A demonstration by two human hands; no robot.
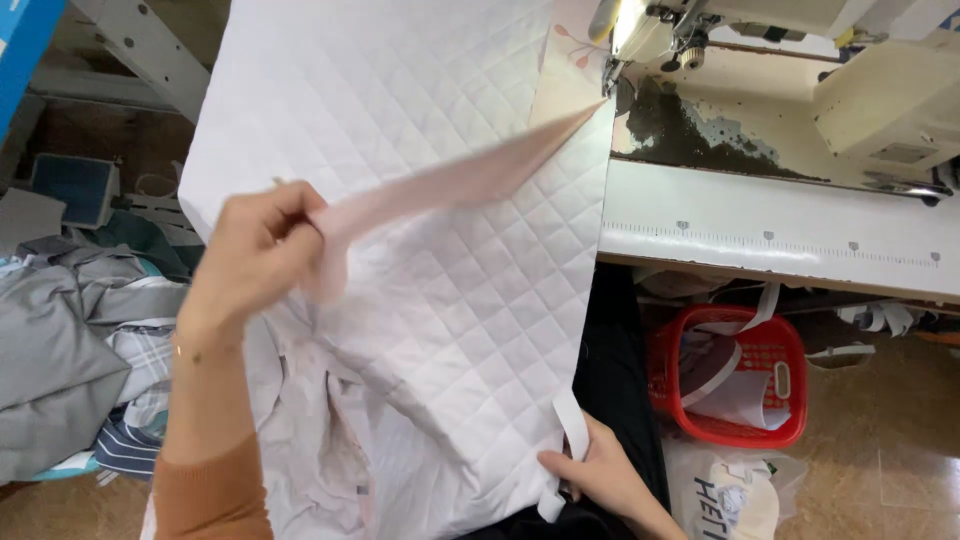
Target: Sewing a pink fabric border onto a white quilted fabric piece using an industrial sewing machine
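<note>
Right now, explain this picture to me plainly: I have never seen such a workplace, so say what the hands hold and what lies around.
One camera, worn on a person's head, looks down at their two bare hands. The left hand pinches a pale pink strip that stretches towards the sewing machine at the top. The right hand grips a white tape at the edge of a white quilt, which hangs off the sewing table. On the floor, grey cloths are piled to the left, and a red basket with scraps stands to the right.
</note>
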